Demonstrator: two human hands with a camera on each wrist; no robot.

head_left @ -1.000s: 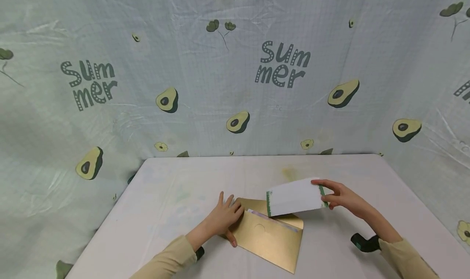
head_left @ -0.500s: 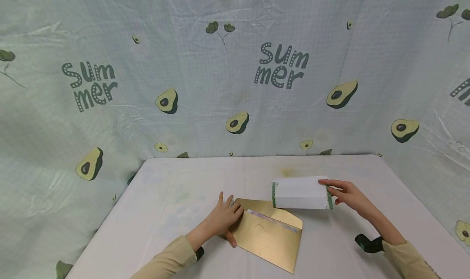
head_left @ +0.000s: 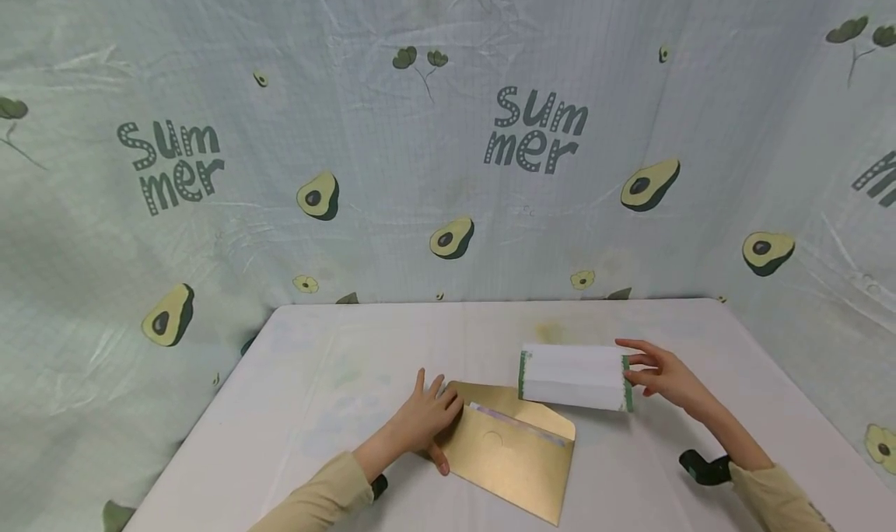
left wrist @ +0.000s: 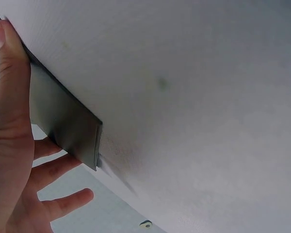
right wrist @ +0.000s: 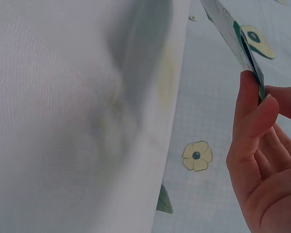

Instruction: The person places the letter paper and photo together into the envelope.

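Observation:
In the head view a gold envelope (head_left: 518,470) lies slanted with its flap folded back. The pale purple edge of an insert (head_left: 518,423) shows along its mouth. My left hand (head_left: 423,419) grips the envelope's left end, thumb on the near edge and fingers at the far side; the left wrist view shows this end (left wrist: 68,107) between them. Beyond the envelope's right side is a creased white paper (head_left: 574,367) with green patterned ends. My right hand (head_left: 668,380) pinches its right end, index finger raised; the right wrist view shows the paper's thin edge (right wrist: 235,39).
A white table (head_left: 336,353) lies under everything. Behind it hangs a pale curtain (head_left: 378,143) printed with avocados and lettering. A black device (head_left: 703,467) sits by my right wrist, and another (head_left: 380,485) by my left.
My right hand has moved right with the white paper, away from the envelope's mouth. The paper has turned straighter and its index finger has lifted. My left hand and the envelope stay put.

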